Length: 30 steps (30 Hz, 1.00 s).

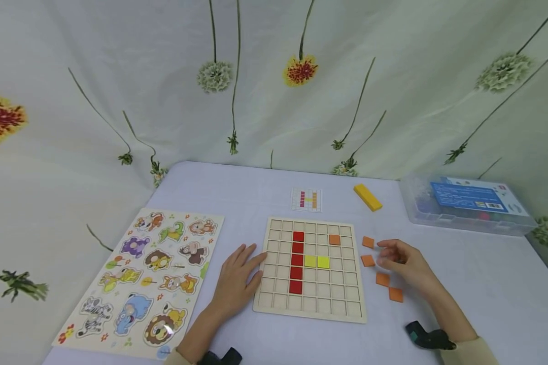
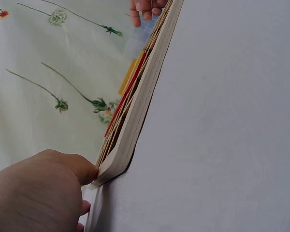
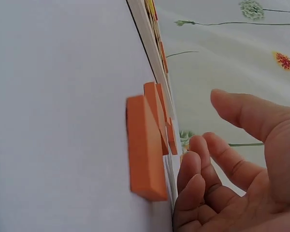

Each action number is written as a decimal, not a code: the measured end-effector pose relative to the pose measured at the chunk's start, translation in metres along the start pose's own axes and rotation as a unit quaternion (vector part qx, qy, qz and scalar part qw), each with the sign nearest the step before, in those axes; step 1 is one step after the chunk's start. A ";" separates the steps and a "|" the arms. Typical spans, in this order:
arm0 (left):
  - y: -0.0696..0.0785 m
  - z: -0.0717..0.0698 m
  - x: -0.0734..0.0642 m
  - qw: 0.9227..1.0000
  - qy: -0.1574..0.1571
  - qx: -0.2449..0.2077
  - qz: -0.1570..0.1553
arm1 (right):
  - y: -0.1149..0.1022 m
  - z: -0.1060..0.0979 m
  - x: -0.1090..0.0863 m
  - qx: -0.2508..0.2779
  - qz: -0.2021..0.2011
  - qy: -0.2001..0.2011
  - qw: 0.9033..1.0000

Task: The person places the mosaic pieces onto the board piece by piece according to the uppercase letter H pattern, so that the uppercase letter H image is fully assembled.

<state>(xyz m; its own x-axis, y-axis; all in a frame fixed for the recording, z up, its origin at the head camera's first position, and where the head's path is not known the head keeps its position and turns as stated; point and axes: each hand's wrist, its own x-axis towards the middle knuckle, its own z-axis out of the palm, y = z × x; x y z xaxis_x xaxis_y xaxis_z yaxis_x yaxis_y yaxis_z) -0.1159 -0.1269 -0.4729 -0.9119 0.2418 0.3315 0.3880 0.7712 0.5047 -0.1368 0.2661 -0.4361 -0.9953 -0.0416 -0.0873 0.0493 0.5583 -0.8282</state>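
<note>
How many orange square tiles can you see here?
5. One orange tile sits in the grid board. Four lie on the table right of it: and, by the right hand, which might hide another.

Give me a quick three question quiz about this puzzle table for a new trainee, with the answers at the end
1. True or false: the left hand rests flat at the left edge of the grid board.
2. How many red tiles form the column on the board?
3. The loose orange tiles lie A) on the animal puzzle, B) on the table right of the board, by the right hand, C) in the plastic box.

Key: 1 true; 2 five; 3 B.
</note>
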 end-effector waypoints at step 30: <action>-0.001 0.001 0.000 1.000 -0.011 0.000 -0.012 | 0.007 0.022 0.001 -0.168 -0.081 0.044 0.981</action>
<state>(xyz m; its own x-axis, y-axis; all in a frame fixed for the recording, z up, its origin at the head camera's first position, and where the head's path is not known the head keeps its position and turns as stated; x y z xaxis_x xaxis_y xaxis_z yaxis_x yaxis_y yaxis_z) -0.1167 -0.1270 -0.4743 -0.9233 0.2362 0.3028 0.3666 0.7770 0.5117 -0.1355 0.2519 -0.4538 -0.9918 -0.0896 0.0912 -0.1265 0.7921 -0.5971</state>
